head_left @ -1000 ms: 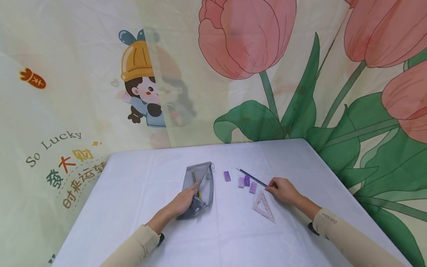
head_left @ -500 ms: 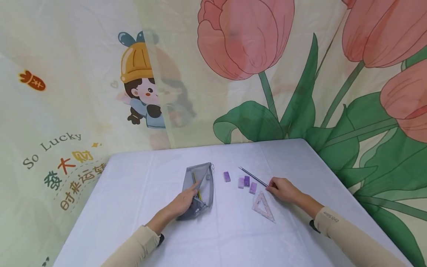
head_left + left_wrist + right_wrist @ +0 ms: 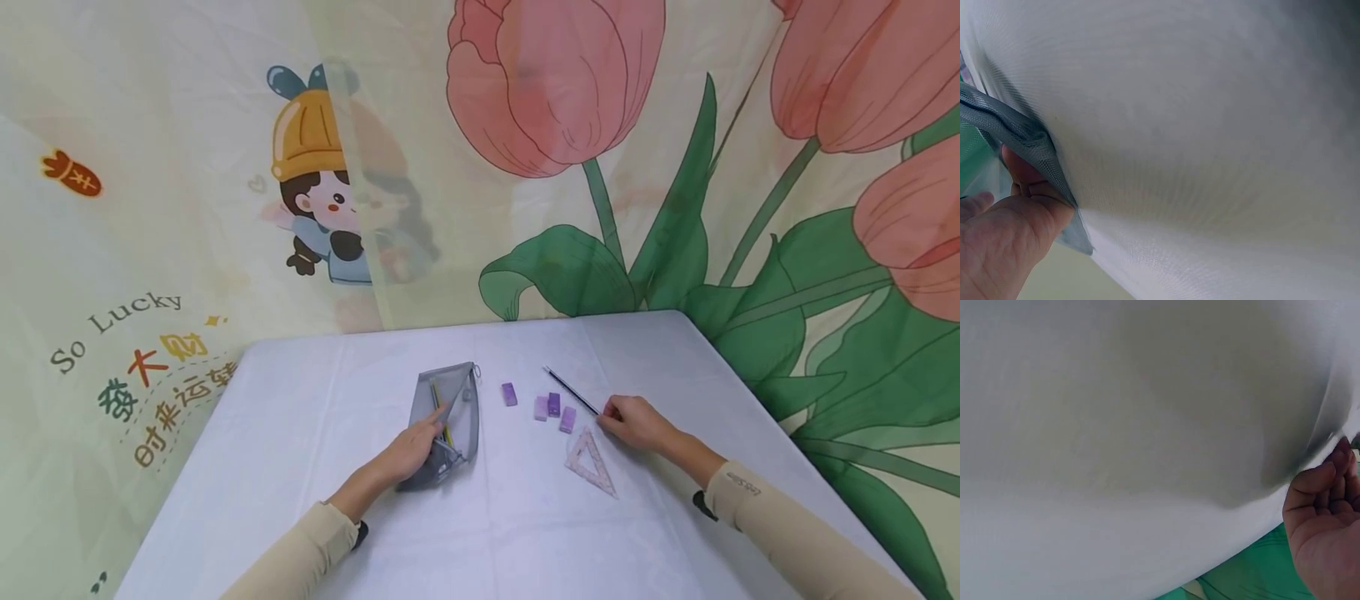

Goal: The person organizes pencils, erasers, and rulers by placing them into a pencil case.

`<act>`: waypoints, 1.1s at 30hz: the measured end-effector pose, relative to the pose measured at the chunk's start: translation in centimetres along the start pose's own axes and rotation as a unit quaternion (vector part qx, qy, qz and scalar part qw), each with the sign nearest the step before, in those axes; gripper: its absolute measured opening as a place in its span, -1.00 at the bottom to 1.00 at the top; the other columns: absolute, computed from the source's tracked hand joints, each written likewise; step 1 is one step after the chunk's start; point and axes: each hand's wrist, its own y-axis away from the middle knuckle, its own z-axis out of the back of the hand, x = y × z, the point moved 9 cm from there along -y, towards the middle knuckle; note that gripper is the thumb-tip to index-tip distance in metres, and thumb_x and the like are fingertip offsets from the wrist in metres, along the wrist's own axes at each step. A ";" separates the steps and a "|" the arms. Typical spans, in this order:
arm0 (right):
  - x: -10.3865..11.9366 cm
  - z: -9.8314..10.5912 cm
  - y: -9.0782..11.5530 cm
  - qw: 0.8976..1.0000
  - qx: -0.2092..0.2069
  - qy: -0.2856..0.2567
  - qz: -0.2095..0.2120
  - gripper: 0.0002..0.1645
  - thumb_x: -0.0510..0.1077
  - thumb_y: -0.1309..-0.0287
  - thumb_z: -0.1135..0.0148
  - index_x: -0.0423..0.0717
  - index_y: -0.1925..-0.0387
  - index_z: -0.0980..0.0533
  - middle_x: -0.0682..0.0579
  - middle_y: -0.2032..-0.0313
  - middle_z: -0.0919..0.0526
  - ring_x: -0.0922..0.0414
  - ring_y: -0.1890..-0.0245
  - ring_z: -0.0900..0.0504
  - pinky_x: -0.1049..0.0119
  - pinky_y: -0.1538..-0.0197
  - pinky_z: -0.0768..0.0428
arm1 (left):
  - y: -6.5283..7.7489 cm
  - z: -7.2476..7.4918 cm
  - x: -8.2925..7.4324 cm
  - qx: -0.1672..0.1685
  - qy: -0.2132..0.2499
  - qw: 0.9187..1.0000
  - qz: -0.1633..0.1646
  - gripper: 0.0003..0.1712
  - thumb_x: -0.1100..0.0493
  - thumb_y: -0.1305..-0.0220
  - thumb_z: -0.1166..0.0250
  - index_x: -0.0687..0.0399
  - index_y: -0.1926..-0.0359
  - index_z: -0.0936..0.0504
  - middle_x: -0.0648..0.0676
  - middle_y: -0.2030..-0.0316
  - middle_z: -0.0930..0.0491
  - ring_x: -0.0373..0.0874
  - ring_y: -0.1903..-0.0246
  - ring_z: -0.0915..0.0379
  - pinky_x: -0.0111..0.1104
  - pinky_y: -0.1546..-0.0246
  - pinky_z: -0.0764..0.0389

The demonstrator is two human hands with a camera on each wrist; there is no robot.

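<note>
My left hand [image 3: 408, 452] grips the side of a grey mesh pencil case [image 3: 467, 442], its index finger stretched along the opening. Through the mesh shows a yellow pencil [image 3: 448, 435]. In the left wrist view, the thumb and fingers of the left hand [image 3: 1016, 231] hold the case's edge [image 3: 1038, 153]. On the right, thumb and fingertips of my right hand [image 3: 636, 423] pinch the near end of a slim dark pencil [image 3: 572, 392], which points away and to the left. The right wrist view has the right hand [image 3: 1325, 525] with curled fingers; the pencil is hardly visible there.
Several small purple blocks, like erasers, lie between the hands: one purple block [image 3: 509, 394] apart, others [image 3: 554, 404] grouped near the pencil. A clear triangular set square [image 3: 590, 464] lies nearer me. Everything rests on a white-covered table [image 3: 525, 550] against a printed curtain [image 3: 420, 308].
The dark pencil's far end has swung to the right and away, while the right hand stays at nearly the same spot. My left hand and the case have hardly moved.
</note>
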 end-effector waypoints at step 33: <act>4.1 0.6 0.3 0.985 -0.074 -0.141 -0.071 -0.78 -0.12 -0.28 -0.25 -0.24 0.31 -0.59 -0.01 0.47 -0.58 0.17 0.47 -0.44 0.43 0.51 -0.44 | 0.1 0.1 0.2 -0.012 -0.008 1.000 0.010 -0.40 -0.02 -0.56 0.36 -0.19 -0.55 -0.07 0.09 -0.53 -0.08 0.19 -0.51 0.04 0.09 -0.49 -0.02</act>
